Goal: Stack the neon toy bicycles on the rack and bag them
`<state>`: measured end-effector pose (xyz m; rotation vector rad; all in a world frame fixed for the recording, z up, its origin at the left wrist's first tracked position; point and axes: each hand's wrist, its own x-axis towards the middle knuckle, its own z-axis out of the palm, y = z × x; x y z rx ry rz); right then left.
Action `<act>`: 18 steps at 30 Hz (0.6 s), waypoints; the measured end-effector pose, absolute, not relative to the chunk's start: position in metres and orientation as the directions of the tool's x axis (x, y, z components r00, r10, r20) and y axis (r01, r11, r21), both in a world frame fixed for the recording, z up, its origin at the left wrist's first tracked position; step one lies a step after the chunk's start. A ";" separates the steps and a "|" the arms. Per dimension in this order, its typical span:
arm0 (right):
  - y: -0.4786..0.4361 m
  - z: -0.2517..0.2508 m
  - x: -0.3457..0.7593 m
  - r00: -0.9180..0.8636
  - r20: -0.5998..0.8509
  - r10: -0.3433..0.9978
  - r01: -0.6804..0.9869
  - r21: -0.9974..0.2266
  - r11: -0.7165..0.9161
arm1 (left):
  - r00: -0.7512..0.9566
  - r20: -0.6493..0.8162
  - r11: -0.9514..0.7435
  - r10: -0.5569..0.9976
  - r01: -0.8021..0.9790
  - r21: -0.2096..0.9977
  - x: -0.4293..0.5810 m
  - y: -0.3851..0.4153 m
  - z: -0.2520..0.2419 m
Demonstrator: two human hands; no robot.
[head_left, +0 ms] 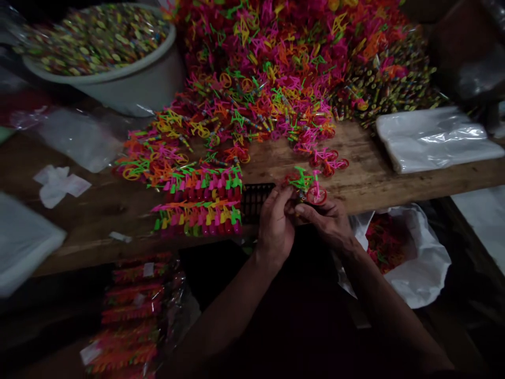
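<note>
Nearby, toy pile (260,68), white tub (132,87)

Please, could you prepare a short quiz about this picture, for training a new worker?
1. True or false: the white plastic stack lies to the right of the black rack.
2. What do the left hand and right hand hold: A) scissors, B) colourful plastic pieces, C) a cup?
3. On which side of the picture is the pale bucket?

Key: 1 true; 2 B; 3 left.
</note>
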<state>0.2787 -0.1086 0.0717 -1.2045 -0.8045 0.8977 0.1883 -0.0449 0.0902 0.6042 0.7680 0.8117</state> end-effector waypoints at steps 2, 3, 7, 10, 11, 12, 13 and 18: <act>-0.118 0.075 0.278 0.501 0.068 0.863 -0.062 -0.991 0.114 | 0.454 -0.268 0.456 0.850 -0.378 0.806 0.177 -0.051 0.091; -0.122 0.075 0.278 0.545 0.089 0.834 -0.006 -0.994 0.110 | 0.444 -0.186 0.367 0.877 -0.367 0.855 0.170 -0.055 0.092; -0.133 0.072 0.276 0.620 0.251 0.743 0.285 -0.955 0.084 | 0.494 0.072 0.018 0.867 -0.174 0.985 0.152 -0.066 0.100; -0.139 0.069 0.275 0.567 0.452 0.689 0.606 -0.795 0.023 | 0.527 0.022 -0.006 0.849 -0.033 0.999 0.147 -0.065 0.104; -0.142 0.069 0.275 0.537 0.508 0.674 0.683 -0.730 0.006 | 0.529 0.001 0.010 0.849 -0.018 1.000 0.146 -0.063 0.105; -0.147 0.068 0.277 0.509 0.539 0.671 0.727 -0.687 0.001 | 0.541 -0.018 0.029 0.841 -0.013 0.999 0.145 -0.061 0.105; -0.151 0.067 0.279 0.490 0.543 0.682 0.736 -0.676 0.010 | 0.569 -0.041 0.055 0.821 -0.007 0.998 0.144 -0.058 0.104; -0.174 0.060 0.292 0.463 0.290 0.837 0.512 -0.859 0.014 | 0.708 -0.179 0.203 0.683 0.051 0.978 0.143 -0.049 0.090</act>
